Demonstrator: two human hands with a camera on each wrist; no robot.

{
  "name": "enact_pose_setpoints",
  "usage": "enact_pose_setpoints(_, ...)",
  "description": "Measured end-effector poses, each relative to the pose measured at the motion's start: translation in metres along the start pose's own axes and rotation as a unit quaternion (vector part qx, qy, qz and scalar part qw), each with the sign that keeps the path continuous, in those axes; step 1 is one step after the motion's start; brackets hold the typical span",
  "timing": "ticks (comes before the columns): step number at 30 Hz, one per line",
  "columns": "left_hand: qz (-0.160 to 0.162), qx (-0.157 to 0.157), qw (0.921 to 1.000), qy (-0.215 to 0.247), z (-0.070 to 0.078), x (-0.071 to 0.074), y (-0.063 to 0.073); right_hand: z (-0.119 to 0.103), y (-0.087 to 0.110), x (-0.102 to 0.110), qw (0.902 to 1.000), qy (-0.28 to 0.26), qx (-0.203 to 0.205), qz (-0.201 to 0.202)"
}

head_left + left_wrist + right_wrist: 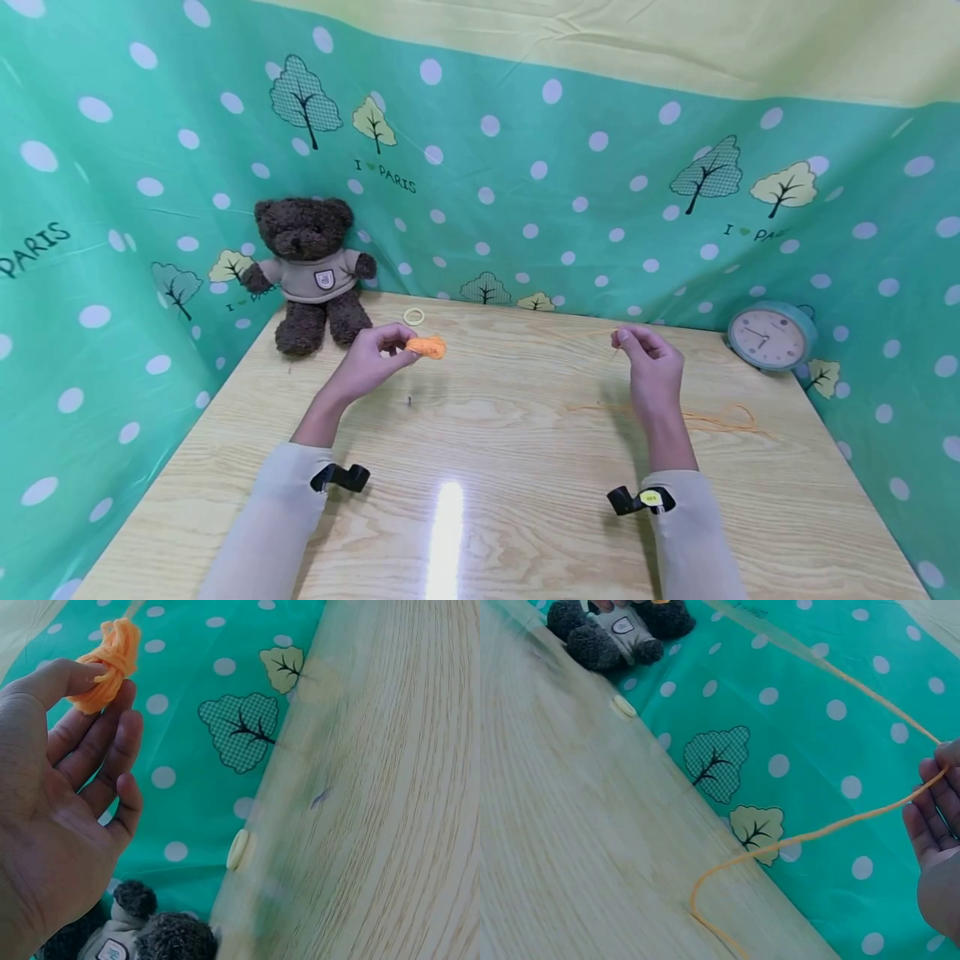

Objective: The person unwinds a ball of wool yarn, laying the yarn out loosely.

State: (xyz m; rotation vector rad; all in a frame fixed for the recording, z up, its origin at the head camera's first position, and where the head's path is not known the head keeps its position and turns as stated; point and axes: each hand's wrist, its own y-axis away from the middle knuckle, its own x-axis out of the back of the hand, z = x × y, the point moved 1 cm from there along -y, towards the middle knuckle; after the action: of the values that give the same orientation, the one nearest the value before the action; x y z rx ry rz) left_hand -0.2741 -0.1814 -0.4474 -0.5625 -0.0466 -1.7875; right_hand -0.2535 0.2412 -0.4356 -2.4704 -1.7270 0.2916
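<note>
Between thumb and fingers, my left hand (373, 360) pinches a small wound bundle of orange yarn (427, 347), raised over the left half of the table. In the left wrist view the yarn bundle (109, 669) shows strands wrapped round its middle. On the right, my right hand (654, 365) pinches a single orange strand (885, 705) between thumb and fingertips. One side of that strand runs toward the left hand; the other drops in a curve to the table. More loose orange yarn (723, 423) lies on the tabletop beside the right wrist.
A brown teddy bear (311, 267) in a grey shirt sits at the back left. Close by lies a pale yellow ring (414, 317). A teal alarm clock (771, 335) stands at the back right. Green dotted cloth (510, 208) hangs behind the wooden table (540, 500).
</note>
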Motion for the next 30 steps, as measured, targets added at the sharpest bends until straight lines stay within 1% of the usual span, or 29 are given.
enact_pose_setpoints(2, 0.000, 0.003, 1.0000, -0.003, -0.001, -0.001, 0.000, -0.001, -0.001, 0.004, 0.9999, -0.010, -0.005, 0.005)
enact_pose_setpoints(6, -0.003, 0.010, 0.9999, -0.007, -0.001, -0.003, -0.001, -0.004, -0.002, 0.012, 0.9996, -0.012, -0.015, 0.020)
enact_pose_setpoints(10, -0.011, 0.017, 0.9998, -0.005, 0.001, -0.005, -0.001, -0.006, -0.003, 0.021, 0.9992, -0.021, -0.016, 0.031)
enact_pose_setpoints(12, -0.013, 0.017, 0.9998, -0.005, 0.002, -0.005, -0.001, -0.007, -0.003, 0.025, 0.9990, -0.024, -0.017, 0.032)
enact_pose_setpoints(16, -0.014, 0.014, 0.9998, -0.008, 0.001, -0.006, -0.002, -0.008, -0.004, 0.032, 0.9990, -0.011, -0.026, 0.035)
enact_pose_setpoints(22, -0.015, 0.025, 0.9996, -0.007, 0.000, -0.005, 0.000, -0.005, -0.007, 0.044, 0.9984, -0.020, -0.031, 0.043)
enact_pose_setpoints(27, -0.015, 0.023, 0.9996, -0.004, 0.000, -0.005, 0.001, -0.003, -0.007, 0.052, 0.9978, -0.025, -0.042, 0.045)
enact_pose_setpoints(30, -0.013, 0.025, 0.9996, -0.005, 0.000, -0.004, 0.002, -0.001, -0.007, 0.057, 0.9977, -0.023, -0.040, 0.050)
